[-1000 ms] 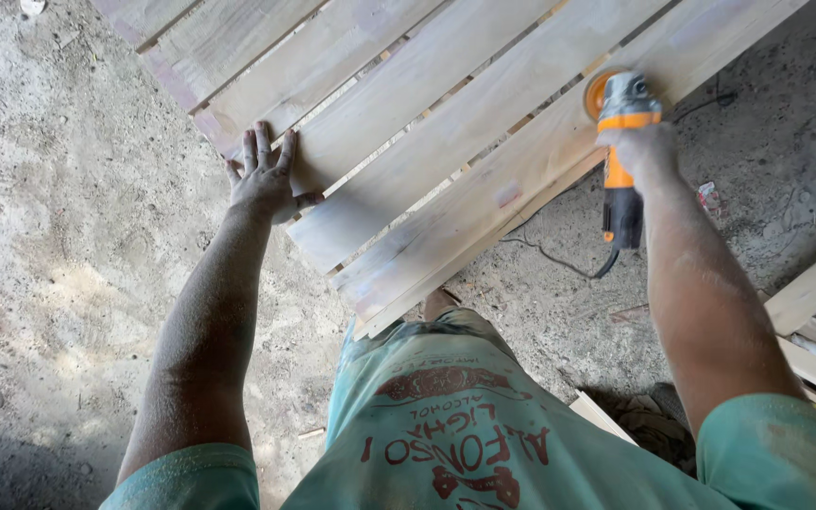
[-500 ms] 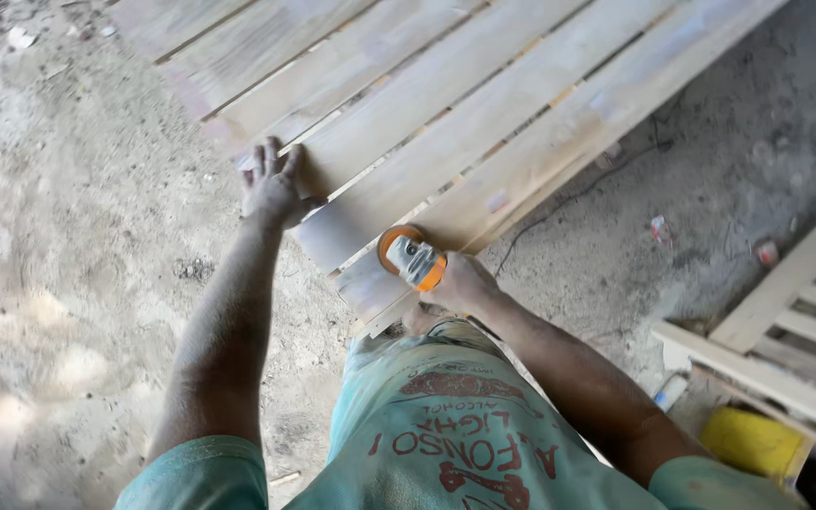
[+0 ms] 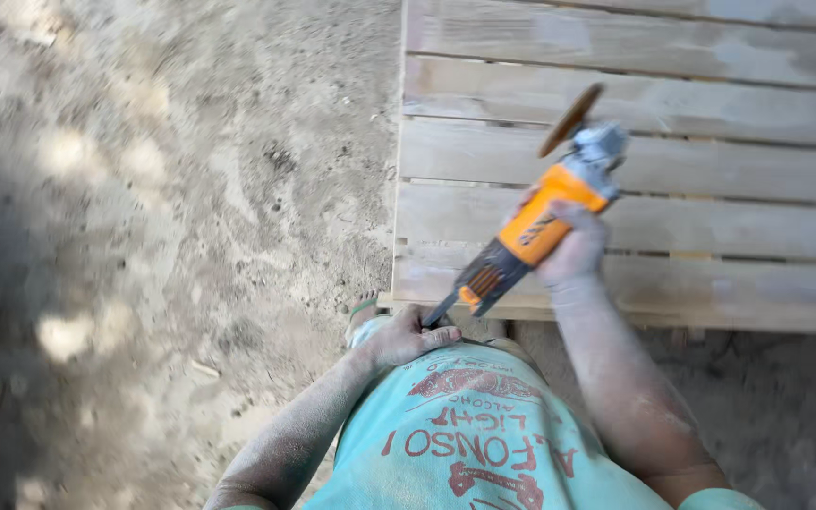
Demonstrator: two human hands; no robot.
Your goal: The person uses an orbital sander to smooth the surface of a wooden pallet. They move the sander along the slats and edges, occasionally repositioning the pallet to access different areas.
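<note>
My right hand (image 3: 570,253) grips the orange body of an angle grinder (image 3: 531,227). It is held in the air over the near slats of a wooden pallet (image 3: 710,161), with its disc (image 3: 570,119) tilted up and off the wood. My left hand (image 3: 406,336) is down by my waist at the pallet's near left corner. Its fingers are curled around the black cord (image 3: 440,312) where it leaves the grinder's tail. Both forearms are coated in pale dust.
The pallet lies flat on sandy, dusty ground (image 3: 191,208) that fills the left half of the view. My teal shirt (image 3: 465,444) covers the bottom centre. Darker ground (image 3: 786,397) lies below the pallet's near edge at right.
The view has swung, so the pallet now lies square ahead. My right hand lifted the grinder off the slat and tipped the disc up. My left hand left the pallet and came to the cord.
</note>
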